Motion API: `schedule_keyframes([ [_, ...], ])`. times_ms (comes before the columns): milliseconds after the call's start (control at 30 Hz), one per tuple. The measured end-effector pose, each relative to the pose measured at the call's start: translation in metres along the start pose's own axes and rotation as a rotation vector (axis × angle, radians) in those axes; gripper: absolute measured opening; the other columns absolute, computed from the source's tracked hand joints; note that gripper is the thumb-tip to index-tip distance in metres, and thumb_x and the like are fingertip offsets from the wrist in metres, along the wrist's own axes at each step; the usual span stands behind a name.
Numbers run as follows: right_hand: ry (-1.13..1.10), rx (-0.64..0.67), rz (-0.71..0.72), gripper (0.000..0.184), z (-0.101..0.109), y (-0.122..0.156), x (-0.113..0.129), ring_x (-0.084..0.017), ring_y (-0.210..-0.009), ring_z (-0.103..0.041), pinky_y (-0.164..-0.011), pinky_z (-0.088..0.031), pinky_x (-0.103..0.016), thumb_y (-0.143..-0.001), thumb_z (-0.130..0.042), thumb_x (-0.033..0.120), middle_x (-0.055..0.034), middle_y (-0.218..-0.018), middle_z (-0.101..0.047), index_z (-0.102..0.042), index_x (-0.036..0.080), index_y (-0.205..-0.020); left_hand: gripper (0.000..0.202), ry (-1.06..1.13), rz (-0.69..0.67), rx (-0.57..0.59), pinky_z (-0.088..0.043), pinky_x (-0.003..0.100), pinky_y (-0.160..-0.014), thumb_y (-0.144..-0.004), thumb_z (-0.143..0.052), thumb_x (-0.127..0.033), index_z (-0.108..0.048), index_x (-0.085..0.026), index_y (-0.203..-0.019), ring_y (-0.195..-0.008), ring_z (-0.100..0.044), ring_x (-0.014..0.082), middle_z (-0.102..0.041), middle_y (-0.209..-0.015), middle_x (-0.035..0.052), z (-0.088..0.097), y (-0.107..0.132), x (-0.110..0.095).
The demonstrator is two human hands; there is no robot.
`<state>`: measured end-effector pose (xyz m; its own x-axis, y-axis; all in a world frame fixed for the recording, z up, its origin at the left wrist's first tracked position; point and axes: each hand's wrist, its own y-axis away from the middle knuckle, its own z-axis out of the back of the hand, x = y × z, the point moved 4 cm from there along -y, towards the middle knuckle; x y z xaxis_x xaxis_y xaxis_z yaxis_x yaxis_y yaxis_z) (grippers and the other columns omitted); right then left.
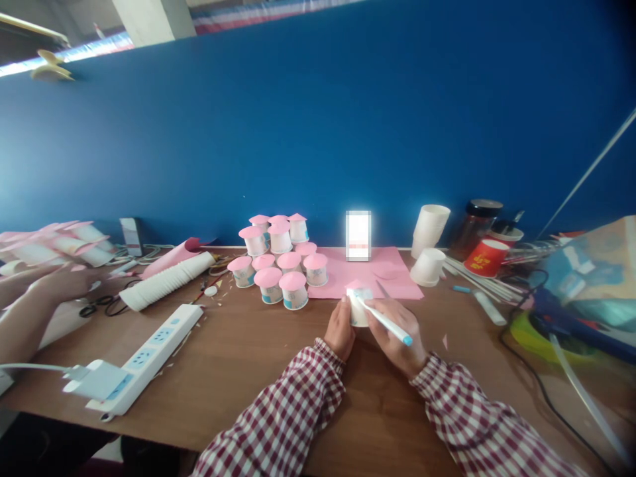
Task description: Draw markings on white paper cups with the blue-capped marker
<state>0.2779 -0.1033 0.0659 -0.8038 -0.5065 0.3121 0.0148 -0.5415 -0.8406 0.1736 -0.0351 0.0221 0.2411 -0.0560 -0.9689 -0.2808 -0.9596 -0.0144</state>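
Observation:
My left hand (341, 329) is closed around the left side of a white paper cup (358, 315), low over the brown table. In my right hand (400, 338) is a white marker pen with a light blue end (392, 326), its tip at the cup's upper side. A bit of pink paper shows at the top of this cup. Left of my hands stand several paper cups with pink cone roofs (292, 283), set close together. Behind the cup lies a pink paper sheet (397, 268), with a blurred-out white upright rectangle (358, 236) at its back edge.
A white power strip (149, 354) with a plugged-in adapter and a long cup stack (166, 281) lie left. At far left are a co-worker's hands (54, 285). On the right stand white cups (428, 267), a red cup (485, 257), a dark-lidded jar (479, 222) and cables.

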Motion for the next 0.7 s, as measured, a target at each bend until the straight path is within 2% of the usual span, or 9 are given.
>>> schedule_keyframes([
  [133, 0.010, -0.002, 0.009, 0.016, -0.0001, 0.0000, 0.0003, -0.019, -0.080, -0.061, -0.074, -0.051, -0.034, -0.083, -0.054, 0.015, -0.0082, -0.086, -0.065, -0.059, 0.015, -0.097, 0.048, 0.052, 0.019, 0.033, -0.047, 0.035, -0.084, -0.087, -0.037, -0.048, -0.062, -0.010, -0.104, -0.089, -0.061, 0.0230, -0.067, -0.096, 0.0134, -0.0022, -0.0011, 0.0055],
  [467, 0.010, 0.005, 0.006, 0.016, -0.0002, 0.0001, -0.0005, -0.019, -0.082, -0.062, -0.075, -0.052, -0.035, -0.084, -0.053, 0.016, -0.0087, -0.087, -0.066, -0.059, 0.016, -0.098, 0.046, 0.148, 0.034, 0.041, -0.046, 0.035, -0.087, -0.088, -0.038, -0.044, -0.059, -0.010, -0.110, -0.101, -0.059, 0.0252, -0.063, -0.112, 0.0147, -0.0046, -0.0003, 0.0043],
  [700, 0.002, 0.000, 0.017, 0.017, 0.0005, -0.0014, 0.0011, -0.019, -0.082, -0.061, -0.075, -0.051, -0.035, -0.083, -0.054, 0.014, -0.0082, -0.087, -0.066, -0.058, 0.016, -0.099, 0.047, 0.005, -0.063, 0.032, -0.041, 0.034, -0.095, -0.087, -0.039, -0.046, -0.061, -0.010, -0.107, -0.107, -0.055, 0.0242, -0.062, -0.114, 0.0134, 0.0010, -0.0028, 0.0050],
])
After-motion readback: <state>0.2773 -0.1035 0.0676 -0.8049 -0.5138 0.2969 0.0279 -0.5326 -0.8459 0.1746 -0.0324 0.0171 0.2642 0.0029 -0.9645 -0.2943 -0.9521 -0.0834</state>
